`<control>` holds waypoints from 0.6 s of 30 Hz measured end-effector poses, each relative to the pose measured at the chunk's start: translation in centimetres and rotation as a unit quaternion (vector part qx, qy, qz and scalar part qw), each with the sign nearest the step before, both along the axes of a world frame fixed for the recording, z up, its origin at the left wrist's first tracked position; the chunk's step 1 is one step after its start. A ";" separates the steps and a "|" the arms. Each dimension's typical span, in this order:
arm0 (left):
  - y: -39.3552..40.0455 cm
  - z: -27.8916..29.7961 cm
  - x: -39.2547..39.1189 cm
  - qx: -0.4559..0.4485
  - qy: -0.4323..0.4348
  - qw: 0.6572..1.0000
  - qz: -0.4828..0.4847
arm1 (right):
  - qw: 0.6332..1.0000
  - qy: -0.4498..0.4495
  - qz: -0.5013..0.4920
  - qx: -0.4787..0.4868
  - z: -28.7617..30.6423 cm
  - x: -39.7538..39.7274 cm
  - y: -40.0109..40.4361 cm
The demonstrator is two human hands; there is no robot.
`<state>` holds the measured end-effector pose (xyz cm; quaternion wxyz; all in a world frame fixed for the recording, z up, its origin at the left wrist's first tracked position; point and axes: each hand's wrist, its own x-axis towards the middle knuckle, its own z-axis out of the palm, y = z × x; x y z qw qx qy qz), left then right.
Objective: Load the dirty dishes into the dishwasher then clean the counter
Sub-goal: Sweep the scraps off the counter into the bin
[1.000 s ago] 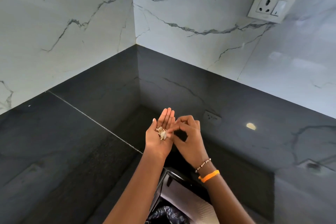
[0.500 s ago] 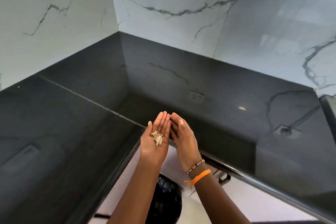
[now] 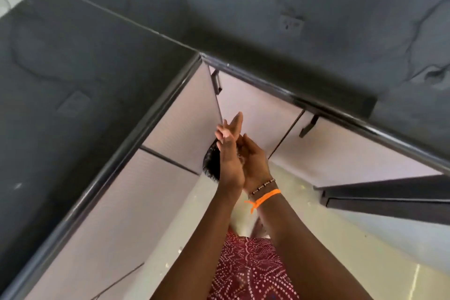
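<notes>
While pressed palm to palm | left hand, right hand fingers straight, holding nothing visible | below counter edge

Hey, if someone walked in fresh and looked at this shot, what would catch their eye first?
First, the two hands pressed palm to palm in the middle, left hand against right hand, held over a dark bin tucked in the cabinet corner below. Next, the orange band and beaded bracelet on the right wrist. Around them, the black counter wraps the corner above pale cabinet doors.
</notes>
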<state>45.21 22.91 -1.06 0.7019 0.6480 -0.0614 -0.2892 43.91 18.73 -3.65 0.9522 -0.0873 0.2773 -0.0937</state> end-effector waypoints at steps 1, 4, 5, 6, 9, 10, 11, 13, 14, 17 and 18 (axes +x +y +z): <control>0.3 -0.5 -0.3 0.011 -0.001 1.000 -0.001 | 1.000 -0.010 0.008 0.004 -1.0 -0.2 0.6; 1.2 -2.9 0.2 -0.033 0.029 0.999 0.020 | 0.997 -0.033 0.024 0.061 -4.3 -0.4 1.4; 1.6 -4.0 0.5 -0.049 0.035 0.998 0.025 | 0.997 -0.015 0.031 0.066 -5.3 -0.4 1.6; 2.0 -5.3 0.8 -0.046 0.035 0.998 0.021 | 0.997 0.026 0.047 0.060 -6.5 -0.3 1.9; 1.9 -9.1 1.0 0.136 -0.039 0.989 -0.037 | 0.992 0.069 0.047 0.094 -8.9 -0.3 2.7; 1.6 -10.1 0.8 0.211 -0.084 0.971 -0.069 | 0.992 0.080 0.053 0.081 -9.4 -0.3 2.7; 1.4 -11.4 0.5 0.254 -0.106 0.957 -0.086 | 0.990 0.113 0.072 0.045 -10.1 -0.4 2.8; 1.4 -13.8 0.8 0.245 -0.059 0.966 -0.056 | 0.989 0.117 0.065 0.058 -13.0 -0.8 2.6; 1.5 -15.1 1.2 0.220 -0.014 0.975 -0.024 | 0.986 0.136 0.056 0.077 -14.6 -0.8 2.4; 2.0 -18.9 3.2 0.153 0.082 0.984 0.045 | 0.954 0.282 0.038 0.095 -19.1 -0.9 1.2; 2.1 -20.1 3.7 0.138 0.123 0.981 0.058 | 0.947 0.303 0.019 0.109 -21.0 -1.1 0.6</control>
